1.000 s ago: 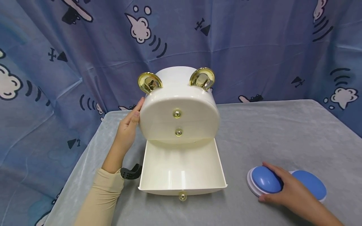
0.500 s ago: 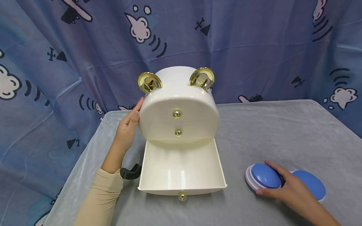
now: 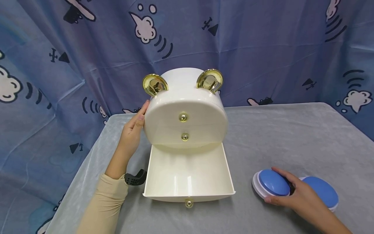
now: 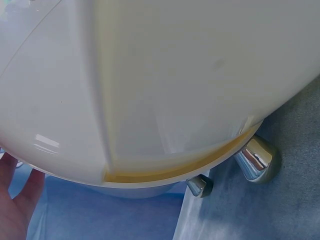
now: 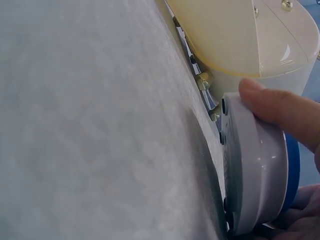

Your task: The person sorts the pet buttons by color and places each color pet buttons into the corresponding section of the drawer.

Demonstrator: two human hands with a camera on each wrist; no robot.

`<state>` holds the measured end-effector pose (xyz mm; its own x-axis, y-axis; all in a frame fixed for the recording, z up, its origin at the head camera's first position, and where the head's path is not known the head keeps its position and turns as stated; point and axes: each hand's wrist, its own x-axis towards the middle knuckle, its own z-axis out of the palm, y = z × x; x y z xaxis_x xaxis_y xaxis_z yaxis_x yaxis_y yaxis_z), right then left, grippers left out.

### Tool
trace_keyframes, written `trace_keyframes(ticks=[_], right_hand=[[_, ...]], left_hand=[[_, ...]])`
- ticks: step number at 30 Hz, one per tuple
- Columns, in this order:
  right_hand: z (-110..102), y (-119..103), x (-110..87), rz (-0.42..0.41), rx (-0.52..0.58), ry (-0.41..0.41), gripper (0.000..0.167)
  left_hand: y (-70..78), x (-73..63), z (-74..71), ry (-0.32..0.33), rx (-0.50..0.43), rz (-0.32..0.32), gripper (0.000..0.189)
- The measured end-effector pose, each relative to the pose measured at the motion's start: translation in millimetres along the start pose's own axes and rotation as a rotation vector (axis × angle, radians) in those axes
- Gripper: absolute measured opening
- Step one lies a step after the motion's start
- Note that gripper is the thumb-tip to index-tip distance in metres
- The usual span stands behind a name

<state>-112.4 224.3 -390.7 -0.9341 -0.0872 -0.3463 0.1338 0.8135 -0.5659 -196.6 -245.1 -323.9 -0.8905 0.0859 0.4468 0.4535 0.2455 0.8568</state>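
Observation:
A white drawer box (image 3: 187, 87) with gold ears stands mid-table, its bottom drawer (image 3: 187, 172) pulled out. My left hand (image 3: 131, 133) rests against the box's left side, fingers extended along it; in the left wrist view, part of that hand (image 4: 20, 205) shows at the box's edge. On the right, my right hand (image 3: 301, 195) grips a round push button (image 3: 274, 182) with a white base and blue top between thumb and fingers. The button is tilted, and the right wrist view shows a gap and shadow beneath its base (image 5: 250, 165). Most right fingers are hidden.
A second blue-topped push button (image 3: 321, 191) lies right behind my right hand, partly covered by it. Grey cloth (image 3: 292, 136) covers the table. A patterned blue curtain (image 3: 263, 48) hangs behind. Small gold knobs (image 3: 183, 117) stick out from the box's front.
The right hand has tilted the gripped push button up slightly and shifted it a little left. The left hand, box and drawer have stayed in place.

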Motion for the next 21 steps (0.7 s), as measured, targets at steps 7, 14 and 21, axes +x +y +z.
trace_keyframes(ticks=[7, 14, 21], right_hand=[[2.2, -4.8, 2.3, 0.010, 0.000, -0.023, 0.106], [3.7, -9.4, 3.3, 0.052, 0.026, -0.080, 0.108], [3.5, -17.1, -1.5, 0.063, 0.096, -0.127, 0.105]], left_hand=[[0.2, -0.1, -0.4, -0.001, -0.001, -0.005, 0.047], [0.6, 0.1, 0.6, 0.012, 0.016, -0.010, 0.046], [0.9, -0.2, 0.5, 0.001, 0.002, 0.000, 0.047]])
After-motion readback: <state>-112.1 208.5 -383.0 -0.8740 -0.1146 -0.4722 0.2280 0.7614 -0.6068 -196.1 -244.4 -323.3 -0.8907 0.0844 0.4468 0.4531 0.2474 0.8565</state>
